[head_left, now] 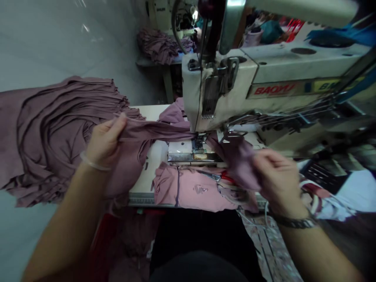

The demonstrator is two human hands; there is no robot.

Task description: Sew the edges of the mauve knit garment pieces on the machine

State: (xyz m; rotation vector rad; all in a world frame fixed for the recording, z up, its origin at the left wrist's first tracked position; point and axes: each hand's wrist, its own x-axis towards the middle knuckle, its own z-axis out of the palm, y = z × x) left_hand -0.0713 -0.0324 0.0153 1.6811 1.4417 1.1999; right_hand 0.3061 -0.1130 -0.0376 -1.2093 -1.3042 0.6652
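My left hand [107,137] is closed on one end of a mauve fabric piece [155,130], which stretches from it to the needle area of a white sewing machine [220,90]. On the other side of the needle, my right hand [276,176] grips a bunched part of mauve fabric [241,160], somewhat blurred. The fabric passes beneath the machine's head, where the presser foot [200,138] partly hides it. In front of the machine lies a pink cloth [194,188], with red-handled scissors [217,176] resting on top of it.
A big stack of mauve fabric pieces [58,129] is at the left. Behind stands a second sewing machine [163,15] beside another fabric heap [158,45]. Taut threads [282,113] run along the machine's right side. A pale wall [58,43] bounds the left.
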